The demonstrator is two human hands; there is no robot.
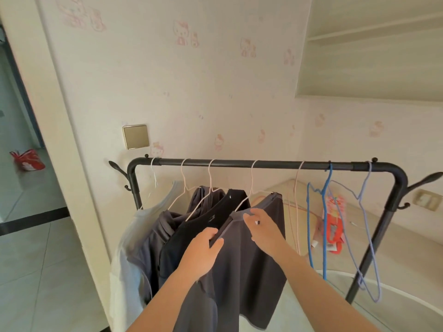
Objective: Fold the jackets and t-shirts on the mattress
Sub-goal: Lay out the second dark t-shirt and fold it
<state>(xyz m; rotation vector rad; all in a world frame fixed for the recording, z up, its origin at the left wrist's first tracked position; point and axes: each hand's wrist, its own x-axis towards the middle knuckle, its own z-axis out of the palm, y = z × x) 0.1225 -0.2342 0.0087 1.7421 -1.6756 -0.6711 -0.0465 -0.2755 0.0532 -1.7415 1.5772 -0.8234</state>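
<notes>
A black clothes rack point(263, 163) holds several garments on white wire hangers. A dark grey t-shirt point(251, 267) hangs nearest me. My left hand point(203, 252) grips its near shoulder edge. My right hand point(262, 226) pinches the collar at the hanger. Behind it hang a black shirt point(203, 226), a grey jacket point(165, 226) and a white garment point(134, 248) at the far left. The mattress point(374, 238) lies beyond the rack on the right, bare and cream coloured.
Empty blue and lilac hangers point(326, 212) dangle at the rack's right end, beside an orange packet point(334, 226) on the mattress. A wall with a gold switch plate point(135, 136) stands behind. A doorway at left shows a tiled floor and a red bag point(27, 159).
</notes>
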